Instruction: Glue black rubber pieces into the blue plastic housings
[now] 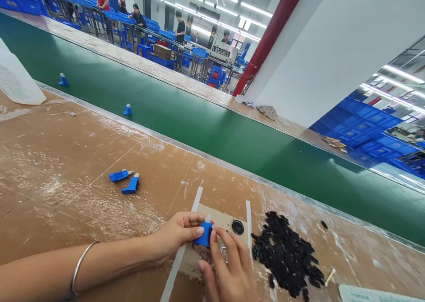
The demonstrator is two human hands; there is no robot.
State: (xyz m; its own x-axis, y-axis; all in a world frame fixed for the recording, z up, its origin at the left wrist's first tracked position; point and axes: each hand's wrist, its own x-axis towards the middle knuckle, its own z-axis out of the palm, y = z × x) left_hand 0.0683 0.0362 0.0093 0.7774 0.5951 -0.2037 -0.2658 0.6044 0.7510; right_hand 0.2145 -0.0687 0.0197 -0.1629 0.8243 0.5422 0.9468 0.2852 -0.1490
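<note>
My left hand (179, 234), with a thin bangle on its wrist, pinches a small blue plastic part (204, 235) that has a white tip. My right hand (227, 271) grips the same part from below and the right, fingers curled against it. Both hands hover over a tan cardboard jig (229, 224) edged by two white strips, where a black round disc (237, 227) lies. A pile of several black discs (287, 255) spreads just to the right of the jig. Two more blue parts (126, 181) lie on the table to the upper left.
A green conveyor belt (215, 129) runs diagonally behind the taped brown table and carries two blue parts (127, 110). A translucent plastic jug (16, 83) stands at far left. Other people work among blue crates in the background. A rag (267, 112) lies beyond the belt.
</note>
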